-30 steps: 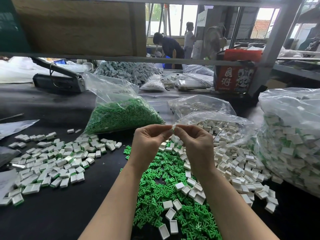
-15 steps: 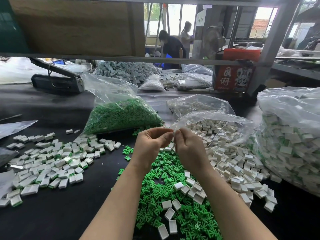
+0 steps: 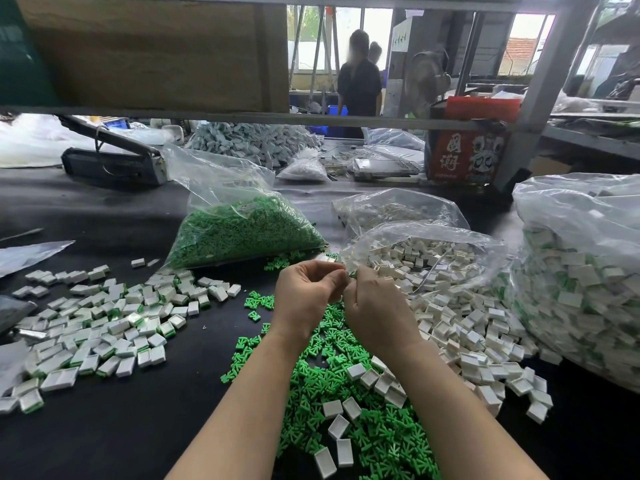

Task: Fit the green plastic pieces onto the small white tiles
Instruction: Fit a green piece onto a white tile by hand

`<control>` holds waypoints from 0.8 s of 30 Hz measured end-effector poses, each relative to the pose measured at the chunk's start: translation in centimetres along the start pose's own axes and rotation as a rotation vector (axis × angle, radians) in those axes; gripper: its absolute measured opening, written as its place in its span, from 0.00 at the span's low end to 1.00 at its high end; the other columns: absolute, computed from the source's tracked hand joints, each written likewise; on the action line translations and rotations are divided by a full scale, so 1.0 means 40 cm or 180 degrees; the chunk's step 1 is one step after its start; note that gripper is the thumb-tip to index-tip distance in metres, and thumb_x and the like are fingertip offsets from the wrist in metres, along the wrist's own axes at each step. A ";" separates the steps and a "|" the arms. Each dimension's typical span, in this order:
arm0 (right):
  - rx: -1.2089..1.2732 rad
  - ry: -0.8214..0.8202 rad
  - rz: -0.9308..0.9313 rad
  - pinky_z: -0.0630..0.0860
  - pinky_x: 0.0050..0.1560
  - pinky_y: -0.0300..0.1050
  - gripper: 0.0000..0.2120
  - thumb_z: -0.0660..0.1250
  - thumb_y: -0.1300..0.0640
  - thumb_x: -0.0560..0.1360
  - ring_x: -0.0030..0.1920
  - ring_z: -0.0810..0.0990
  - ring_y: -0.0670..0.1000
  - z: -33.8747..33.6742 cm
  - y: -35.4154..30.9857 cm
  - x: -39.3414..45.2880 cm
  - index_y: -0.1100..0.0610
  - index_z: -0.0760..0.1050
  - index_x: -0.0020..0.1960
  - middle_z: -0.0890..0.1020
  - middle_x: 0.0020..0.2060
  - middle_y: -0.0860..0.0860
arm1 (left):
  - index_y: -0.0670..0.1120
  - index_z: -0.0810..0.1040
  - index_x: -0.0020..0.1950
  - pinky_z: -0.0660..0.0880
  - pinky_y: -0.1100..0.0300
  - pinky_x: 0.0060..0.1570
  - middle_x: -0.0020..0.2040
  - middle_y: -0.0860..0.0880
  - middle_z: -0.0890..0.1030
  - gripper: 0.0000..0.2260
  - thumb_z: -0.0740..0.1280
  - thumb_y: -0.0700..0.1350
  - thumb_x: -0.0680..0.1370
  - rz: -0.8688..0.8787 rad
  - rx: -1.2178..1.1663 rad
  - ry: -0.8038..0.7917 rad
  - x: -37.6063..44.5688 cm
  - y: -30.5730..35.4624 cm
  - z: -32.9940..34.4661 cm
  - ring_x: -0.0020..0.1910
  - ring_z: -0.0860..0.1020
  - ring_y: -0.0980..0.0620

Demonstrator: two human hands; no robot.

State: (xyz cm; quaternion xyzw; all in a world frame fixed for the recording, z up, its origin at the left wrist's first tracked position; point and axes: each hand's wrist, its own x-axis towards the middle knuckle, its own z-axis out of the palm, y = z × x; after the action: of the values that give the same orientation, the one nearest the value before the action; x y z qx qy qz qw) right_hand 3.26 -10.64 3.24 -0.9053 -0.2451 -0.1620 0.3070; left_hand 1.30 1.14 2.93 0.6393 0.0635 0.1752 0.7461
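Head view: left hand [image 3: 304, 292] and right hand [image 3: 375, 306] together, fingertips pinching small piece between them, mostly hidden. Fitted tiles [image 3: 100, 327] piled left. Loose green pieces [image 3: 346, 403] and bare white tiles [image 3: 460, 327] plentiful: much left.

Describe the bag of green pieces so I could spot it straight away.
Start at the black table and look past the person's two hands to the clear plastic bags. The bag of green pieces lies left of the open bag of white tiles. It alone is packed solid green; its neighbours hold white or mixed pieces.
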 end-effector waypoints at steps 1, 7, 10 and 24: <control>-0.0032 -0.0013 0.0025 0.55 0.28 0.40 0.05 0.55 0.56 0.80 0.29 0.64 0.45 0.001 -0.001 0.001 0.54 0.64 0.45 0.67 0.31 0.47 | 0.43 0.84 0.42 0.80 0.60 0.39 0.37 0.44 0.85 0.04 0.73 0.35 0.74 0.0020 0.0014 0.0052 0.000 -0.001 0.003 0.36 0.83 0.51; -0.0100 -0.0026 0.0032 0.57 0.30 0.44 0.05 0.54 0.55 0.80 0.35 0.69 0.52 0.001 0.000 -0.002 0.54 0.64 0.47 0.77 0.38 0.55 | 0.47 0.84 0.38 0.79 0.61 0.38 0.36 0.47 0.85 0.08 0.74 0.35 0.73 0.0173 0.0096 0.0282 -0.004 -0.011 0.025 0.36 0.83 0.52; -0.0123 -0.0002 0.0058 0.58 0.32 0.45 0.06 0.53 0.55 0.81 0.34 0.68 0.52 0.001 0.000 -0.004 0.54 0.63 0.46 0.71 0.34 0.51 | 0.48 0.85 0.37 0.79 0.60 0.39 0.37 0.47 0.85 0.09 0.74 0.35 0.73 0.0240 0.0117 0.0288 -0.007 -0.012 0.025 0.36 0.83 0.52; -0.0139 -0.0225 0.0007 0.58 0.28 0.39 0.06 0.51 0.56 0.81 0.32 0.68 0.49 0.008 0.001 -0.006 0.53 0.62 0.45 0.65 0.30 0.44 | 0.49 0.84 0.38 0.79 0.63 0.39 0.37 0.48 0.86 0.08 0.75 0.36 0.72 0.0428 0.0254 0.0202 -0.011 -0.017 0.025 0.37 0.84 0.53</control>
State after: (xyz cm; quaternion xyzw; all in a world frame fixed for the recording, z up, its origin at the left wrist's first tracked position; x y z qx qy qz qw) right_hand 3.15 -10.56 2.88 -0.9172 -0.2512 -0.1348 0.2784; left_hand 1.34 -0.02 2.38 0.6655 0.0510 0.2424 0.7041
